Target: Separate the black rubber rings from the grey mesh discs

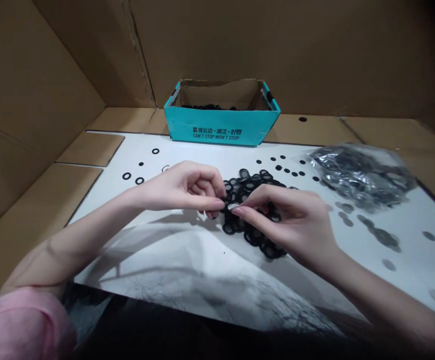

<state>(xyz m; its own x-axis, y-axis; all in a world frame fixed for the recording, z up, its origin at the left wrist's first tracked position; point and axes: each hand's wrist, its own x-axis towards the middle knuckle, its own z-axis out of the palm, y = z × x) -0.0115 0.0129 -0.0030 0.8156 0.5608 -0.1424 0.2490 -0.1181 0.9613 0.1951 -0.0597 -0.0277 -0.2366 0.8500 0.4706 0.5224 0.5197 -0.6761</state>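
Over the white work surface, my left hand (192, 189) pinches the edge of a small black ring (226, 204) between thumb and fingers. From the other side, my right hand (296, 217) has thumb and forefinger closed on a small pale grey disc (233, 206), which lies against that ring. Whether the disc sits inside the ring I cannot tell. Just behind and below the fingertips is a heap of black rings (255, 235), many with grey discs in their middles. Part of the heap is hidden by my right hand.
A turquoise cardboard box (221, 125) with black pieces inside stands at the back. To the right lies a clear plastic bag (360, 175) of dark pieces. Loose grey discs (384, 237), small black discs (287, 170) and black rings (126, 176) are scattered about. Cardboard walls (277, 50) surround the surface.
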